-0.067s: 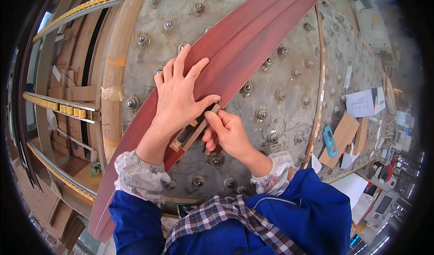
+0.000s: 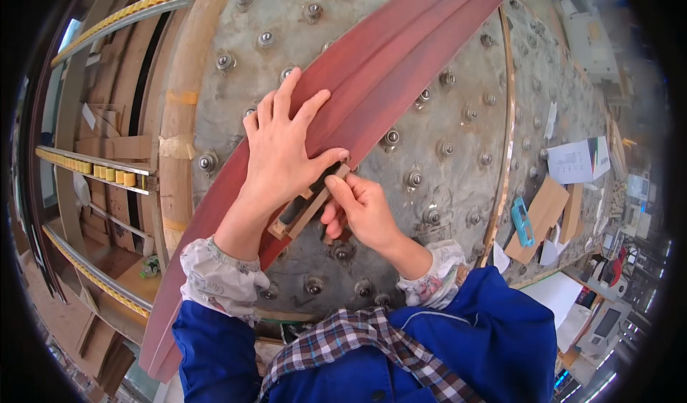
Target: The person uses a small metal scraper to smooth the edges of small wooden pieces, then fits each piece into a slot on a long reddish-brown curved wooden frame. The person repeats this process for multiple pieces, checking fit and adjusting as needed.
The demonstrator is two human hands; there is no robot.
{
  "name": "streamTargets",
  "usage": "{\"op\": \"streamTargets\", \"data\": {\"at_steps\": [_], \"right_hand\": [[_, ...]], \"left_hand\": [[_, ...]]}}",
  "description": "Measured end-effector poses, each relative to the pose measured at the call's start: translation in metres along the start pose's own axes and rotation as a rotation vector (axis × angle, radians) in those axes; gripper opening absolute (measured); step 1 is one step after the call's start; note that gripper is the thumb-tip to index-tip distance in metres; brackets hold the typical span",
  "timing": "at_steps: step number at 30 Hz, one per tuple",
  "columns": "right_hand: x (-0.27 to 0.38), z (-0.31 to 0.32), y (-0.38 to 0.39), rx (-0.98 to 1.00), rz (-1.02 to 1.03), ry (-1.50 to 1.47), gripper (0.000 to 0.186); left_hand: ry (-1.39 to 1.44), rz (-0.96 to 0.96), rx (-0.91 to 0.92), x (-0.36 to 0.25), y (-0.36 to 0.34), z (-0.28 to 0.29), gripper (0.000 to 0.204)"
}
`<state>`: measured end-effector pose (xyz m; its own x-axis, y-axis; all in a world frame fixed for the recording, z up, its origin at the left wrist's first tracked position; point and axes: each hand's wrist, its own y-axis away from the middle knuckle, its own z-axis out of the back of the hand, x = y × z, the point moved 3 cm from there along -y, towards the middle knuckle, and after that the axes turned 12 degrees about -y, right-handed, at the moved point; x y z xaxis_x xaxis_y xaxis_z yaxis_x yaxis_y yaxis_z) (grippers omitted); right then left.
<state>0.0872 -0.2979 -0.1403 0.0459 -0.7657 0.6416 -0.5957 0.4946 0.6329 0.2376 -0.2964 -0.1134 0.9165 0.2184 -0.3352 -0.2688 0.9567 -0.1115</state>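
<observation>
A long, dark red wooden board (image 2: 401, 63) with lengthwise grooves lies slantwise from lower left to upper right. My left hand (image 2: 280, 142) is spread over it, fingers apart, with the thumb stretched to the end of a small wooden block (image 2: 312, 210). That block has a dark strip along it and sits by the board's right-hand edge. My right hand (image 2: 366, 208) is closed on the block's outer side, thumb on top and fingers curled. Part of the block is covered by both hands, so its full shape is hidden.
The grey metal table (image 2: 458, 170) is studded with ball rollers. On the right are a light blue tool (image 2: 522, 222), thin brown wooden boards (image 2: 538, 213) and a printed sheet (image 2: 572, 161). A rack with yellow roller rails (image 2: 107, 170) stands left.
</observation>
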Motion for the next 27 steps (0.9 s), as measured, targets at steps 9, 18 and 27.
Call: {"op": "streamTargets", "data": {"at_steps": [9,18,27], "right_hand": [[-0.005,0.002,0.001,0.029,0.081,0.013,0.031],[0.036,0.028,0.088,0.096,0.354,0.112,0.036],[-0.041,0.140,0.177,-0.459,0.734,1.261,0.024]], "left_hand": [[0.075,0.003,-0.110,0.000,0.002,0.003,0.063],[0.815,0.113,0.280,-0.099,0.082,0.046,0.032],[0.770,0.388,0.357,-0.105,0.249,-0.018,0.023]]}}
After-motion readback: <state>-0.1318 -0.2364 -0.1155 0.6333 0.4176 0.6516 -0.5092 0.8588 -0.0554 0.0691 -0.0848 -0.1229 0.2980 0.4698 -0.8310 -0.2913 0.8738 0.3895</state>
